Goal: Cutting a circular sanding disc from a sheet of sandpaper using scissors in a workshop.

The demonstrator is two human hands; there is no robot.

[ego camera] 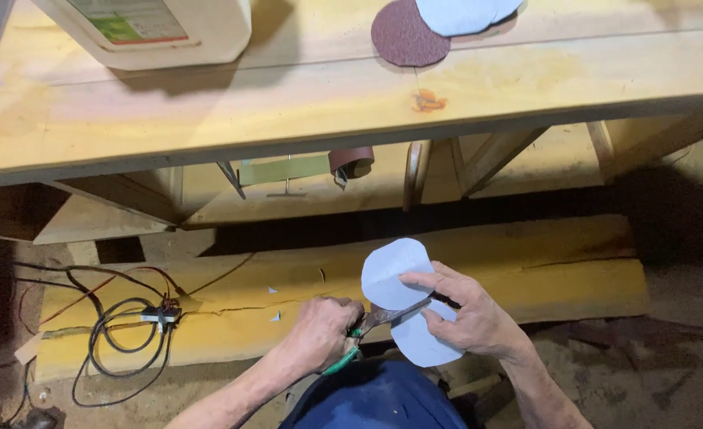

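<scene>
My left hand (318, 334) is shut on green-handled scissors (382, 316), whose blades bite into a pale blue-grey sheet (395, 266). The sheet is cut into rounded lobes, one above the blades and one below. My right hand (469, 314) holds the sheet, with the thumb and fingers pinching it just right of the blades. Both hands work low in front of my blue-clad lap (375, 397), over a yellow plank (542, 274) on the floor.
A wooden workbench (351, 99) crosses the top, carrying a maroon round disc (403, 38), pale discs (459, 12) and a white jug (157, 28). A sandpaper roll (351, 161) lies on the shelf beneath. Coiled black cables (121, 338) lie at left. Small paper scraps (275, 316) sit on the plank.
</scene>
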